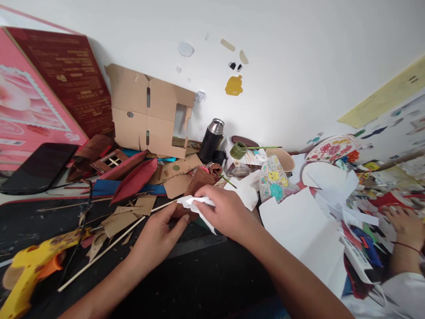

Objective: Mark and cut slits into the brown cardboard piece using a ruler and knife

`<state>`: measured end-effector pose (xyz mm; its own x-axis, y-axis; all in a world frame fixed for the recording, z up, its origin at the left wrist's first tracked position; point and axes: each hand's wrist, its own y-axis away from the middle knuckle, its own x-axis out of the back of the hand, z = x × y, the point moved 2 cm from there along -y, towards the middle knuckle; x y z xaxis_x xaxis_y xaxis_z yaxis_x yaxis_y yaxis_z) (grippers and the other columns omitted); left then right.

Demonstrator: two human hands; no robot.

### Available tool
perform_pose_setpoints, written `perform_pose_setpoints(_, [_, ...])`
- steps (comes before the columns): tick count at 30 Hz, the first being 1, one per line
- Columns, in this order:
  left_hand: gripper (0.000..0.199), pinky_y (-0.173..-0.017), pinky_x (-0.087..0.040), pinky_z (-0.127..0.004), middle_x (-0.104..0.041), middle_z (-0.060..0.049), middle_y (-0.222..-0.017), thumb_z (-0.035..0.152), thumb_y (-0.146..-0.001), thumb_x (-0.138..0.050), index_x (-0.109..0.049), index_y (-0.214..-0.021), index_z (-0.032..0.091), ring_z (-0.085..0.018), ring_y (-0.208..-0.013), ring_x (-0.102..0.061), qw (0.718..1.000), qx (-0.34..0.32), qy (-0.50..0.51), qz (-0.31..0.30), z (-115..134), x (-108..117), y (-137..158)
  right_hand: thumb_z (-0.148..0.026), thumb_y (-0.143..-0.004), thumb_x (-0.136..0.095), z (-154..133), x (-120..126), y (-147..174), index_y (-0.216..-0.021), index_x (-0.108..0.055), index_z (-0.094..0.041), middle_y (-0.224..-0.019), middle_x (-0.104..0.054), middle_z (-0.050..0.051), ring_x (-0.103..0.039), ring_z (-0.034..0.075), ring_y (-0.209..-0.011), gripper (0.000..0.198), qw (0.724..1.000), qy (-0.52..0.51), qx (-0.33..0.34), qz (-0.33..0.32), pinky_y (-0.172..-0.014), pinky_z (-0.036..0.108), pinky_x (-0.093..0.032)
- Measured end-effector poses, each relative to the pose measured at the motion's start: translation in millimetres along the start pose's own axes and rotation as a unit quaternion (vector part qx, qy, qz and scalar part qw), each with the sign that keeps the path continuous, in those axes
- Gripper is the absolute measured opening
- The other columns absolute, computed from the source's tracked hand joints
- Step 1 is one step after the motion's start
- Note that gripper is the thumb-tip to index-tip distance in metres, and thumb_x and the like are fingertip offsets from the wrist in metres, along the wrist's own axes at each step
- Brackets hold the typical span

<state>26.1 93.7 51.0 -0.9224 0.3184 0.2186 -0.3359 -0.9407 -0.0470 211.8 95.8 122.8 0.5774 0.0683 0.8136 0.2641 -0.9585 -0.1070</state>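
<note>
My left hand (156,232) grips a brown-painted piece (185,214) between thumb and fingers, low over the black mat. Its full shape is hidden by my hands. Pinched in my right hand (229,212) is a crumpled white tissue (190,201), which lies against the top of the brown piece. Just behind my fingers stands more brown-painted cardboard (200,179); I cannot tell if it is part of the same piece. Near it a thin green stick (228,180) pokes out to the right. A pale wooden stick (102,252) lies left of my left hand.
A yellow glue gun (36,266) and cardboard scraps (121,221) lie at left, before a black phone (41,168). Behind stand a black thermos (211,141), flattened cardboard (133,106) and a green paint jar (238,150). White paper (302,226) and another person's hand (405,226) are at right.
</note>
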Motion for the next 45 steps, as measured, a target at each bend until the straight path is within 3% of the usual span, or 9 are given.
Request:
perform_pose_setpoints(6, [0.016, -0.081, -0.060, -0.035, -0.083, -0.004, -0.095, 0.035, -0.089, -0.064, -0.075, -0.097, 0.026, -0.025, -0.084, -0.077, 1.000, -0.011, -0.016, -0.015, -1, 0, -2, -0.025, -0.103, -0.065, -5, -5, -8, -0.112, -0.070, -0.024, -0.113, -0.081, 0.003, -0.075, 0.022, -0.100, 0.010, 0.993, 0.087, 0.070, -0.046, -0.080, 0.031, -0.046])
perform_pose_setpoints(9, [0.014, -0.077, -0.058, -0.033, -0.082, -0.004, -0.093, 0.035, -0.091, -0.061, -0.072, -0.093, 0.026, -0.024, -0.080, -0.076, 0.999, -0.022, -0.047, -0.015, 0, 1, -2, -0.025, -0.104, -0.063, -9, -6, -9, -0.111, -0.070, -0.023, -0.109, -0.080, 0.004, -0.075, 0.023, -0.093, 0.010, 0.985, 0.135, 0.090, -0.067, -0.073, 0.032, -0.044])
perform_pose_setpoints(16, [0.019, -0.079, -0.057, -0.033, -0.082, -0.005, -0.099, 0.037, -0.095, -0.057, -0.071, -0.101, 0.026, -0.026, -0.089, -0.077, 0.993, -0.041, -0.104, -0.027, -4, 0, 1, -0.025, -0.103, -0.060, -8, -9, -16, -0.111, -0.069, -0.022, -0.101, -0.080, 0.008, -0.073, 0.024, -0.081, 0.013, 0.964, 0.240, 0.077, -0.084, -0.066, 0.032, -0.042])
perform_pose_setpoints(19, [0.019, -0.082, -0.058, -0.032, -0.082, -0.005, -0.102, 0.038, -0.095, -0.057, -0.071, -0.102, 0.027, -0.026, -0.094, -0.078, 0.994, -0.044, -0.098, -0.029, -3, 0, 1, -0.026, -0.102, -0.061, 3, -8, -20, -0.110, -0.070, -0.023, -0.100, -0.081, 0.009, -0.074, 0.026, -0.081, 0.012, 0.978, 0.200, 0.040, -0.032, -0.068, 0.033, -0.042])
perform_pose_setpoints(22, [0.019, -0.080, -0.058, -0.032, -0.082, -0.003, -0.096, 0.041, -0.094, -0.060, -0.073, -0.098, 0.027, -0.025, -0.088, -0.077, 0.997, -0.032, -0.076, -0.013, 0, 2, 0, -0.031, -0.101, -0.063, 16, -3, -16, -0.108, -0.071, -0.026, -0.095, -0.081, 0.004, -0.073, 0.024, -0.080, 0.011, 0.995, 0.090, -0.007, 0.049, -0.070, 0.031, -0.043])
perform_pose_setpoints(26, [0.022, -0.076, -0.059, -0.032, -0.081, -0.002, -0.087, 0.044, -0.090, -0.065, -0.074, -0.098, 0.026, -0.024, -0.079, -0.075, 1.000, 0.005, 0.001, 0.018, 1, 5, -3, -0.040, -0.099, -0.065, 27, 3, -1, -0.105, -0.072, -0.026, -0.091, -0.079, 0.001, -0.070, 0.020, -0.072, 0.016, 0.990, -0.038, -0.069, 0.113, -0.066, 0.029, -0.045])
perform_pose_setpoints(35, [0.029, -0.077, -0.062, -0.033, -0.082, -0.005, -0.091, 0.049, -0.090, -0.070, -0.075, -0.101, 0.023, -0.022, -0.080, -0.074, 0.995, 0.046, 0.092, 0.010, -3, 6, -4, -0.038, -0.097, -0.065, 23, -5, 15, -0.104, -0.074, -0.026, -0.101, -0.081, 0.003, -0.072, 0.022, -0.085, 0.017, 0.985, -0.094, -0.107, 0.101, -0.073, 0.030, -0.049])
perform_pose_setpoints(45, [0.035, -0.083, -0.062, -0.034, -0.083, -0.007, -0.102, 0.051, -0.092, -0.071, -0.074, -0.110, 0.021, -0.021, -0.087, -0.075, 0.991, 0.062, 0.118, -0.003, -10, 5, -3, -0.036, -0.096, -0.063, 30, -31, 25, -0.109, -0.077, -0.025, -0.095, -0.082, 0.003, -0.074, 0.021, -0.078, 0.022, 0.990, -0.050, -0.087, 0.098, -0.074, 0.029, -0.050])
